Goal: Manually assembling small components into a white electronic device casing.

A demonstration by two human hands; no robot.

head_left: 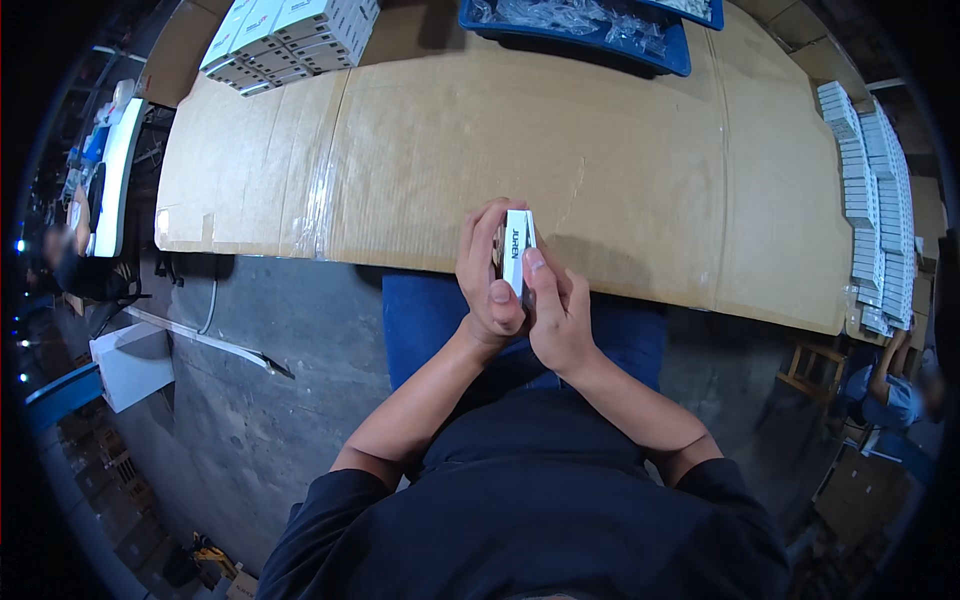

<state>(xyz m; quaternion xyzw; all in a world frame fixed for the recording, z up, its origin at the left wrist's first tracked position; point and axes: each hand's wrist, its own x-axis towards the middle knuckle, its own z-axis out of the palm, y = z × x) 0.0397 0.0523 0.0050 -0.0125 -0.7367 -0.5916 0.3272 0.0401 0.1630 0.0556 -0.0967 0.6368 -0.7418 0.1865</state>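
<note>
A small white box with dark lettering is held upright between my hands, just above the table's near edge. My left hand is closed around its left side, the thumb against the lower front and the fingers curled behind. From the other side my right hand grips it, thumb pressed on the box's right edge near a narrow gap that looks like a flap. The fingers of my right hand are partly hidden behind the thumb and box, and I cannot make out what is inside.
Cardboard covers the table. Stacked white boxes stand at the far left, and a blue tray of clear plastic pieces lies at the far middle. Tall rows of white boxes line the right edge. People sit at both sides.
</note>
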